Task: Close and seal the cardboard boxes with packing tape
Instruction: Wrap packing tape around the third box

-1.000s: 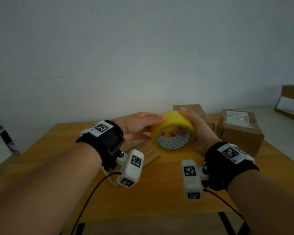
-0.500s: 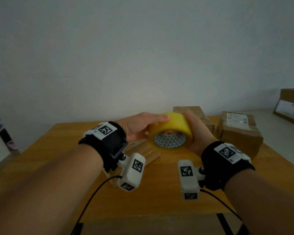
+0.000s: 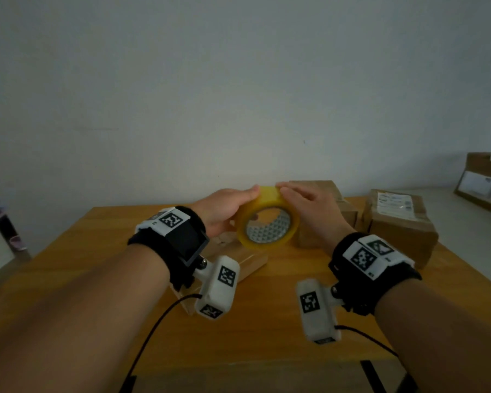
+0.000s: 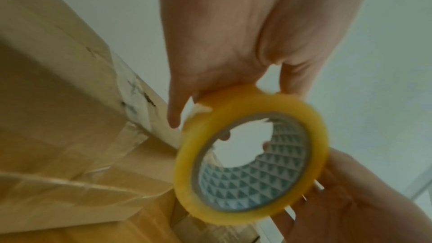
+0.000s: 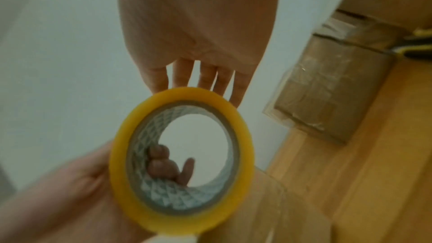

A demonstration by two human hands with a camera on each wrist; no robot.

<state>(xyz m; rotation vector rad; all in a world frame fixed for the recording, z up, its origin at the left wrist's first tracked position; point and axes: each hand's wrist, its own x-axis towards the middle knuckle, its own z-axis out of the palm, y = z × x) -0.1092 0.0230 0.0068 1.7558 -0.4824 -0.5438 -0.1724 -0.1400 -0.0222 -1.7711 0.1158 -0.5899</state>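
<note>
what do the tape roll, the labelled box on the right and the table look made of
tape roll: glossy, translucent yellow plastic film, wound in layers; its core looks like cardboard printed with triangles.
box: matte brown cardboard, creased at the edges, with a white paper label.
table: wood or wood veneer, smooth, with faint grain streaks.

The right grip (image 5: 196,25) is laying its fingers (image 5: 207,78) on top of the yellow tape roll (image 5: 242,154), while fingers (image 5: 161,165) of the left grip (image 5: 65,200) are curling inside its core. A taped box (image 5: 327,104) is sitting on the counter (image 5: 374,173).
</note>
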